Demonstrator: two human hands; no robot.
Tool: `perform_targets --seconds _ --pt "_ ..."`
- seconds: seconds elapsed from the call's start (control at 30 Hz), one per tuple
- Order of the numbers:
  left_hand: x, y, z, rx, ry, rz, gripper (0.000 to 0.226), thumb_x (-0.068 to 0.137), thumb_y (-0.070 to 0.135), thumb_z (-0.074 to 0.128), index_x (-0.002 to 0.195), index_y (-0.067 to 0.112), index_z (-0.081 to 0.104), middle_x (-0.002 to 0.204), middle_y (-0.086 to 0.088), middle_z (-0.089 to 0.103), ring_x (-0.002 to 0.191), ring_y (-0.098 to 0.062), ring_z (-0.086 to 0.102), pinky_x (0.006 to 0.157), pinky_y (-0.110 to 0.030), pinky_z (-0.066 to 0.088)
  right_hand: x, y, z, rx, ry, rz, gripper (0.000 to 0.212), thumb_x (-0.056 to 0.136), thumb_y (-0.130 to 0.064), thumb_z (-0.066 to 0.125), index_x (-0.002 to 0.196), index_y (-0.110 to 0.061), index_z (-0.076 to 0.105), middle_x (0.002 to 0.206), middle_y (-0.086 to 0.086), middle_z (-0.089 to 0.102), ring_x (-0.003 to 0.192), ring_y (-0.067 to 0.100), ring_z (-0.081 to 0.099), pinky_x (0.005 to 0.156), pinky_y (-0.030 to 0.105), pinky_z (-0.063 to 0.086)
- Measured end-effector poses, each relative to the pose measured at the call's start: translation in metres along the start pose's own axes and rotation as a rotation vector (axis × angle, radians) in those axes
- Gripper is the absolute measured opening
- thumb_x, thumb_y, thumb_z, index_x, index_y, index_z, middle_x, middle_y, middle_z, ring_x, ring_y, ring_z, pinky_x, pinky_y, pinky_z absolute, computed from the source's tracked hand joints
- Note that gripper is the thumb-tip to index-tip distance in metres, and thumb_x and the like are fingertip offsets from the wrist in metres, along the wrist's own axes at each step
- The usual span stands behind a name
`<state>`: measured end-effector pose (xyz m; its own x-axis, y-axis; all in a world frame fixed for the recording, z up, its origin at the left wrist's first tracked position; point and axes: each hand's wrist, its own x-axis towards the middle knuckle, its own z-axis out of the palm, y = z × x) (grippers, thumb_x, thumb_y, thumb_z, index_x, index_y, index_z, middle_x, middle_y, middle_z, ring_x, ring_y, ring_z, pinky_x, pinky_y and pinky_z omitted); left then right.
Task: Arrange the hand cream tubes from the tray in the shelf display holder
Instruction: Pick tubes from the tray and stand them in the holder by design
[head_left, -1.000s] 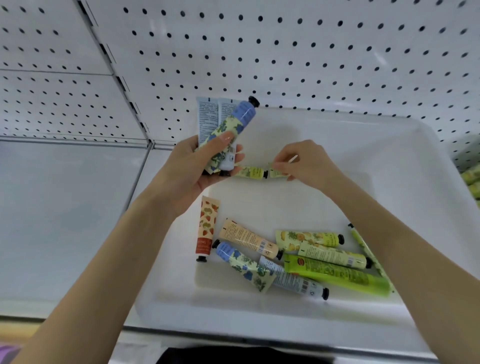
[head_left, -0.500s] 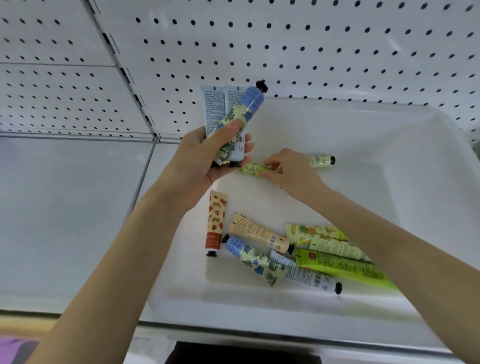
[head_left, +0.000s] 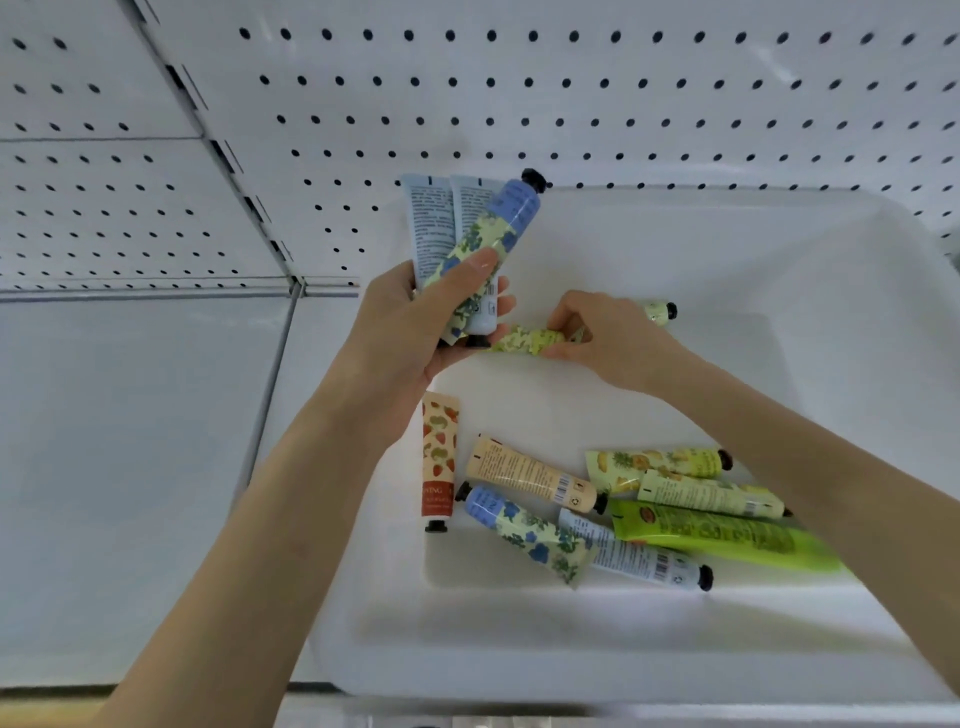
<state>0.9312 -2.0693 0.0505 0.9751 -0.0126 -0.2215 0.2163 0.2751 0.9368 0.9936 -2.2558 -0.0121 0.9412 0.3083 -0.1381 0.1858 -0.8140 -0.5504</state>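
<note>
Hands (head_left: 410, 332) (head_left: 608, 338) with tubes (head_left: 498, 223) near tray (head_left: 779, 234) rear

1. Light: bright, cool white and even, falling from above.
2. Shadows: soft and faint. A pale one lies on the tray (head_left: 779, 249) floor under the right hand (head_left: 608, 338), and thin ones lie beside the loose tubes (head_left: 524, 535).
3. Glare: the tray walls are washed almost to plain white, with little surface detail.
4. Distortion: wide-angle. The pegboard (head_left: 571, 104) hole rows curve and its upright seam leans.
5. Focus: soft overall. Small print on the tubes is illegible. The forearms (head_left: 234, 571) and the shelf (head_left: 130, 467) front at the lower edge are the most blurred.
</note>
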Motion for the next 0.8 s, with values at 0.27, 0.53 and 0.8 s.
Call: perform_targets --seconds 0.27,0.53,0.8 --pt "0.003 -0.006 -0.002 0.051 -0.029 0.003 0.028 0.084 0.026 0.066 0.109 0.015 0.062 0.101 -0.008 0.072 0.092 -0.019 0.072 0.079 -0.033 0.059 -0.028 -0.012 -0.059 0.517 -0.034 0.204 0.017 0.087 -0.005 0.063 0.101 0.003 0.058 0.092 0.018 0.069 0.078 0.025 0.072 0.069 0.026 0.06" --pt "-0.02 0.006 0.019 0.032 -0.006 -0.049 0.024 0.088 0.024 0.064 0.108 0.012 0.06 0.099 -0.009 0.071 0.086 -0.016 0.073 0.072 -0.029 0.059 -0.163 0.004 -0.128 0.836 0.13 0.261 0.013 0.09 -0.006 0.057 0.101 -0.006 0.063 0.082 0.016 0.071 0.084 0.023 0.072 0.072 0.019 0.056" --pt "-0.091 0.013 0.133 -0.126 -0.134 -0.003 0.032 0.084 0.03 0.064 0.108 0.008 0.061 0.097 -0.008 0.075 0.091 -0.018 0.072 0.069 -0.026 0.058 -0.286 0.059 -0.182 1.154 0.236 0.307 0.025 0.079 -0.013 0.058 0.1 -0.01 0.071 0.078 0.004 0.07 0.082 0.021 0.071 0.065 0.019 0.056"
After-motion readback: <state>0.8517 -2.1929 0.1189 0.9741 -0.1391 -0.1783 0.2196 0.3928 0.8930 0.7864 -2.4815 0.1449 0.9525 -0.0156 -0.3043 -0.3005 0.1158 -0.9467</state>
